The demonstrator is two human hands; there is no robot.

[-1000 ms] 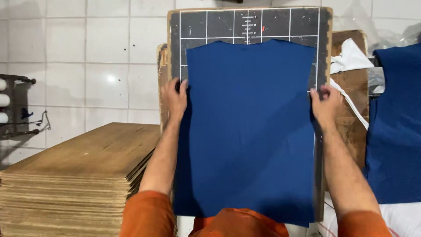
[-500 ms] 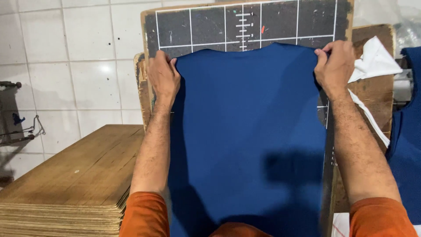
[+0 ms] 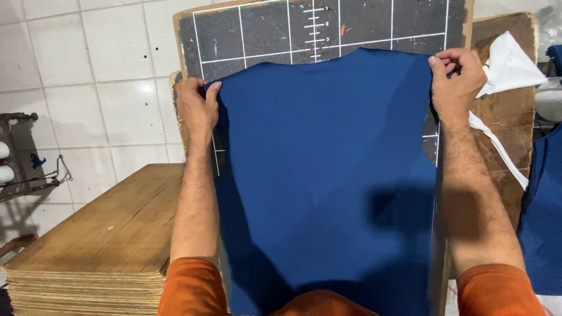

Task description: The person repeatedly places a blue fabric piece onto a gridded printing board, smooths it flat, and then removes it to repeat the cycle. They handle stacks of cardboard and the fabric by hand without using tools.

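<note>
A blue fabric piece (image 3: pixel 328 175) lies spread flat over a dark gridded board (image 3: pixel 328 29) that leans against the white tiled wall (image 3: pixel 76 76). The left hand (image 3: pixel 196 108) pinches the fabric's upper left corner, and the right hand (image 3: pixel 456 82) grips its upper right corner. A stack of thin wooden boards (image 3: pixel 99 240) sits to the left, a white cloth (image 3: pixel 509 64) on the far right.

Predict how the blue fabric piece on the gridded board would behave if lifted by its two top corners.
The blue fabric piece would probably hang limp: it lies flat against the gridded board and follows its surface. It seems light, since the left hand and right hand hold it by fingertips alone. It looks unlikely to tear or break.
</note>
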